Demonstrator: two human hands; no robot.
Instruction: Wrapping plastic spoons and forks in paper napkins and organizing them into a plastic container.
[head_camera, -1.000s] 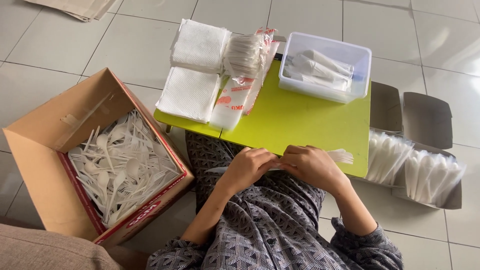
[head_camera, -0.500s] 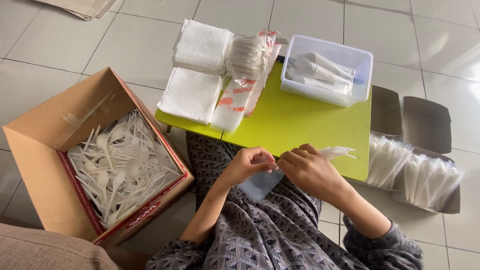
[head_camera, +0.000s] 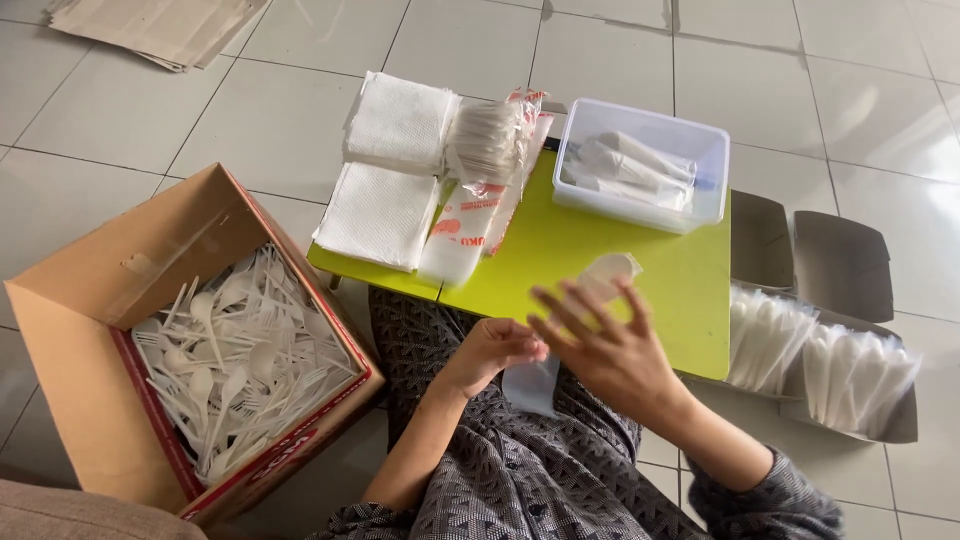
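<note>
My left hand (head_camera: 492, 352) pinches the lower end of a clear plastic sleeve (head_camera: 532, 385) that holds white plastic cutlery; the cutlery's rounded tip (head_camera: 612, 268) sticks out above my fingers. My right hand (head_camera: 612, 350) lies over the middle of the sleeve with its fingers spread apart. Both hands hover over my lap at the near edge of a low lime-green table (head_camera: 600, 265). The part of the sleeve under my right palm is hidden.
A clear tub (head_camera: 642, 166) of wrapped packets stands on the table's far right. White napkin stacks (head_camera: 385, 175) and a red-printed bag of picks (head_camera: 487, 150) lie at its left. On the floor are a cardboard box (head_camera: 110, 290) of loose white spoons and forks (head_camera: 235, 355) on the left, an open box (head_camera: 835, 265) of white packs on the right, and flattened cardboard (head_camera: 165, 25) at the far left.
My hands have lifted from my lap with the sleeve. My right hand has opened its fingers and risen over it, while the left keeps hold of the lower end.
</note>
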